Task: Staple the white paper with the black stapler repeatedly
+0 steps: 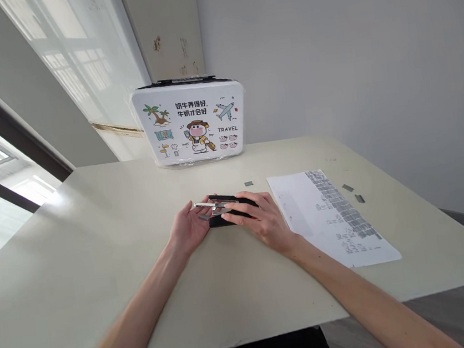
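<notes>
A black stapler with its top swung up is in my right hand, whose fingers wrap around it from the right. Its silvery metal magazine points left over my other hand. My left hand is turned palm up at the stapler's front end, fingers partly curled and partly hidden behind it. A small grey strip of staples lies against those left fingers, below the magazine.
On the pale table a printed sheet bears rows of grey staple strips. A loose strip lies behind my hands, and two strips lie to the right. A white cartoon-printed case stands at the back.
</notes>
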### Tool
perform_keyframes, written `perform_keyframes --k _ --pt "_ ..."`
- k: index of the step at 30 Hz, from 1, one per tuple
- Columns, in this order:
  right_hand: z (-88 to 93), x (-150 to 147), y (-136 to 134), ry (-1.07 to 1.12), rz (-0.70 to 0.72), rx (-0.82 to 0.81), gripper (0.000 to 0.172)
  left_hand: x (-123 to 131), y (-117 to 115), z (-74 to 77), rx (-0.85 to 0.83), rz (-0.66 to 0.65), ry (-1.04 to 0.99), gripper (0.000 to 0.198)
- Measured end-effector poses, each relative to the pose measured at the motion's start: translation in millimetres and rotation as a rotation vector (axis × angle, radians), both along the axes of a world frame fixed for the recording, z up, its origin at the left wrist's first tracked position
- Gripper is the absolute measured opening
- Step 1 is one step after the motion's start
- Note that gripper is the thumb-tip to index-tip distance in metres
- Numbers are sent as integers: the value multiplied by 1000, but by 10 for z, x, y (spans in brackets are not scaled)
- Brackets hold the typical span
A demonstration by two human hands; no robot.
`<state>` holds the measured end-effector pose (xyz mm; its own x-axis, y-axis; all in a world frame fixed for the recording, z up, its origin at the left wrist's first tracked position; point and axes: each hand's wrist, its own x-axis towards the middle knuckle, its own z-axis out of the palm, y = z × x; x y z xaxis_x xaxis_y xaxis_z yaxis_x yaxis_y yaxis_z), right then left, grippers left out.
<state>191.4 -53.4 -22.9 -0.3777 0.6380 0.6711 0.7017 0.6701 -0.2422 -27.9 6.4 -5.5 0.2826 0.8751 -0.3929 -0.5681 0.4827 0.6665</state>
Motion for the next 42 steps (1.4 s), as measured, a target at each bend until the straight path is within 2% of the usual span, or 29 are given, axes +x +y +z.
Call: perform_keyframes --k 3,6,9,11,13,17,20,23,28,31,34,38,42 --pt "19 6 18 146 -9 17 44 -1 12 -18 107 50 170 24" --pt "36 1 38 365 -30 -51 36 -1 -20 -15 232 180 310 15" --pt "33 -9 53 531 -86 -180 27 8 -103 13 415 236 553 28" --pt "28 -11 61 580 -108 -239 25 31 -170 34 567 211 769 41" --pt "29 -12 66 593 -118 -284 25 69 -232 45 660 140 875 47" --pt "46 -14 69 595 -101 -327 25 137 -300 41 714 -10 899 47" --pt "45 -1 80 614 -88 -343 26 138 -282 27 683 -45 895 47" --pt "15 23 126 624 -100 -376 29 109 -217 6 553 1 762 42" --pt "-40 12 364 541 -154 -405 30 72 -106 -2 238 38 134 22" --pt "-43 -69 597 484 -155 -414 29 61 -77 21 64 32 -119 25" --pt "-34 -209 854 416 -152 -433 33 57 -74 45 -21 60 -216 36" --pt "-9 -409 1158 323 -115 -446 37 53 -73 63 -69 107 -246 47" --pt "77 -495 1278 267 -81 -434 34 47 -61 48 -70 112 -241 52"
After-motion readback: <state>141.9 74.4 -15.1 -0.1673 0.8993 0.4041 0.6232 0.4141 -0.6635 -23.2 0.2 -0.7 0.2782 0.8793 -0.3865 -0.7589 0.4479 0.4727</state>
